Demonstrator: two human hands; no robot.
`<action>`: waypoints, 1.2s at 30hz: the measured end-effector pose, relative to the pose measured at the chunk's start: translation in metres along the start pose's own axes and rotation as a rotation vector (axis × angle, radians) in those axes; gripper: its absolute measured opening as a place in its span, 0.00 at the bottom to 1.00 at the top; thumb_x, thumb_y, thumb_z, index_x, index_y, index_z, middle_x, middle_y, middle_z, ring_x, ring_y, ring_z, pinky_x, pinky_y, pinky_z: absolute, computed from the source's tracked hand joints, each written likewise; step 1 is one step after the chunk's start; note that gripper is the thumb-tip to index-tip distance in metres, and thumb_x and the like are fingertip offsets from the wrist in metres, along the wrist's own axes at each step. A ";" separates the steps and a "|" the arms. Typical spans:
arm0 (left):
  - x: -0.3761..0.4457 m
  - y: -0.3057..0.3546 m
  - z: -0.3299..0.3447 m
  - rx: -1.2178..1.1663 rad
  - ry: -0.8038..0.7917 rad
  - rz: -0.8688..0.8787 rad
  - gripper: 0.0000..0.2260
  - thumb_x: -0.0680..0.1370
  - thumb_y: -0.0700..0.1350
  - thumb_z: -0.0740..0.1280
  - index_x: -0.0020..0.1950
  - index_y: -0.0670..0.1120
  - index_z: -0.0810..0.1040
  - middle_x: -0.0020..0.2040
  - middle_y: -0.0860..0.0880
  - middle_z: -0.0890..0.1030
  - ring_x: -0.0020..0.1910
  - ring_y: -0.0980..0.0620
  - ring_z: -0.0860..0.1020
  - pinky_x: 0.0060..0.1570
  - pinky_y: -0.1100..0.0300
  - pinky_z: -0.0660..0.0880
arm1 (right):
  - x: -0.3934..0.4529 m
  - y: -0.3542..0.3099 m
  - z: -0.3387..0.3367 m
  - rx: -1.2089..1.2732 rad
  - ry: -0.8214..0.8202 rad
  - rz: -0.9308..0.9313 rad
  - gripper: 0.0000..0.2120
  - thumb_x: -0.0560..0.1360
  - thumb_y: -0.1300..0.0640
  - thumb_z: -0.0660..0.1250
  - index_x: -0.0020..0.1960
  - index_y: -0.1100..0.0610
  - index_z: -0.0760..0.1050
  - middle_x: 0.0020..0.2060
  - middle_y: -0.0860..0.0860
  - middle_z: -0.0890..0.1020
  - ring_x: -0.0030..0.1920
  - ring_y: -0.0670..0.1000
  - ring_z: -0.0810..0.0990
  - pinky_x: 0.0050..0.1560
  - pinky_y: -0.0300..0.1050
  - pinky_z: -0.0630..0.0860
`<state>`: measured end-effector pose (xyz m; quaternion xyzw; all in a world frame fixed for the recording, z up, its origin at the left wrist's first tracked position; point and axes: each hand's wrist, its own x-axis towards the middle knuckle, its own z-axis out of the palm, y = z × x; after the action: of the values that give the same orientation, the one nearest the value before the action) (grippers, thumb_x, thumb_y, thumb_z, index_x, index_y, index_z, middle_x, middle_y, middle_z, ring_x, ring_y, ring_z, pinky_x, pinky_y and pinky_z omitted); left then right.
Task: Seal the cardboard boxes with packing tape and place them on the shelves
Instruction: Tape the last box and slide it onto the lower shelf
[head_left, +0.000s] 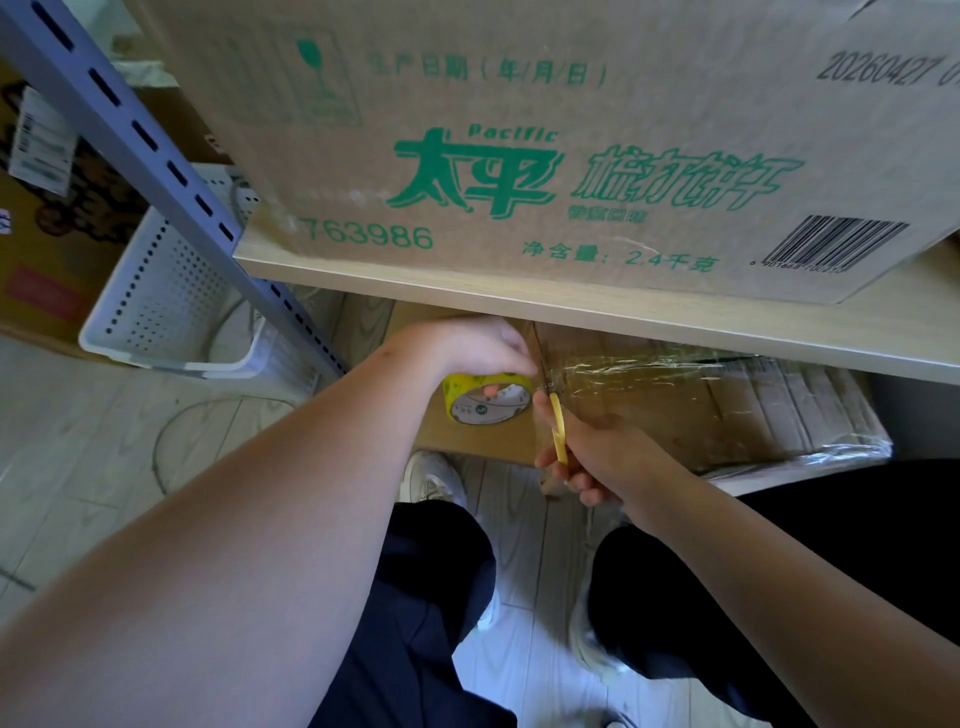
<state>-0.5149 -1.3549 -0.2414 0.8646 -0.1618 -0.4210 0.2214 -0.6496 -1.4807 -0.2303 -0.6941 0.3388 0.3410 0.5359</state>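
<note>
A big printed box (545, 156) is seen at the top of the frame, set on a wood shelf (571, 306) that runs across the middle. At upper left, a grey metal post (156, 156) is seen, w/ a white basket (166, 301) on the floor beside it.

Under the shelf, at center right, a second brown box (649, 410) is found. Its top is covered w/ shiny clear tape (623, 369), which runs left to right across the box.

The tape roll (485, 397), yellow on the outside, is held up by the left hand (467, 345) just left of center. The fingers are curled round the roll, w/ one finger poked thru the hole. The roll is right at the box's left end.

Small yellow scissors (557, 426) are gripped by the right hand (597, 457), fingers curled round the handles. The blades are pointed up, approx. across the tape line, in the little gap between roll and box. How far the blades are parted can't be told.

The strip is prob. about to be snipped. The right hand is nearer the cut spot; the roll should be kept pulled to the left so the strip stays tight.
</note>
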 end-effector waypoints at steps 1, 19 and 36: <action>0.000 0.001 0.000 0.008 0.003 -0.003 0.09 0.80 0.53 0.66 0.57 0.51 0.79 0.34 0.56 0.75 0.37 0.59 0.74 0.64 0.54 0.71 | 0.001 0.001 0.000 0.016 0.014 -0.005 0.32 0.73 0.29 0.62 0.39 0.60 0.79 0.24 0.49 0.75 0.21 0.45 0.68 0.20 0.36 0.65; 0.006 0.001 0.005 0.013 -0.029 -0.090 0.10 0.80 0.53 0.66 0.58 0.52 0.80 0.33 0.55 0.75 0.36 0.57 0.74 0.59 0.57 0.72 | 0.004 0.016 -0.007 -0.034 0.059 -0.175 0.29 0.75 0.37 0.66 0.39 0.64 0.81 0.26 0.51 0.77 0.20 0.46 0.68 0.22 0.38 0.68; -0.154 0.053 -0.008 -0.253 0.118 -0.009 0.07 0.79 0.51 0.67 0.50 0.51 0.84 0.30 0.51 0.76 0.27 0.55 0.71 0.42 0.60 0.71 | -0.118 0.027 -0.060 -0.309 -0.046 -0.332 0.13 0.75 0.37 0.67 0.43 0.46 0.80 0.34 0.47 0.81 0.27 0.43 0.78 0.33 0.38 0.79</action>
<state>-0.6049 -1.3262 -0.1088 0.8537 -0.0902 -0.3875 0.3359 -0.7295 -1.5318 -0.1338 -0.8061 0.1516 0.3118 0.4796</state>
